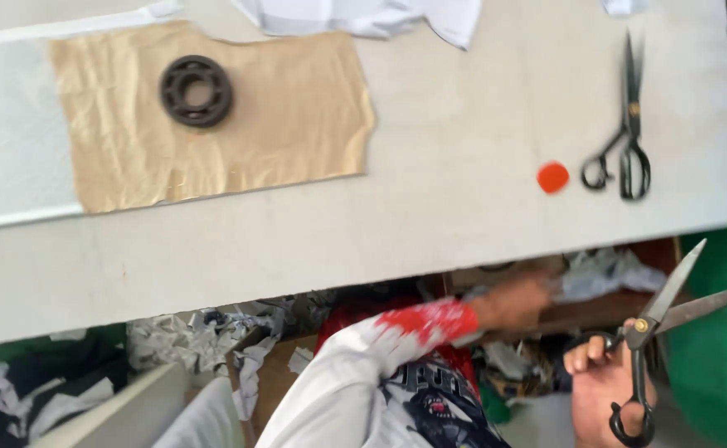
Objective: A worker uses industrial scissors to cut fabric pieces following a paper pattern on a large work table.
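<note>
Right hand (600, 390) grips open scissors (658, 332) below the counter (430, 207) edge; left hand (517, 300) reaches into fabric scraps (604, 274)
Left-hand grip too blurred to tell; best keep the blades pointed away from that red-cuffed sleeve (405, 332) while it rummages; second scissors (624, 124) lie on the counter beside an orange chalk (552, 177)

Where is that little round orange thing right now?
The round orange piece lies on the pale table toward its right side, just left of the handles of the black scissors lying there, well right of the tan paper sheet.

tan paper (214, 116) under a black ring (196, 91) — orange-red chalk (552, 177), black scissors (623, 124) — pale grey table (463, 207).
</note>
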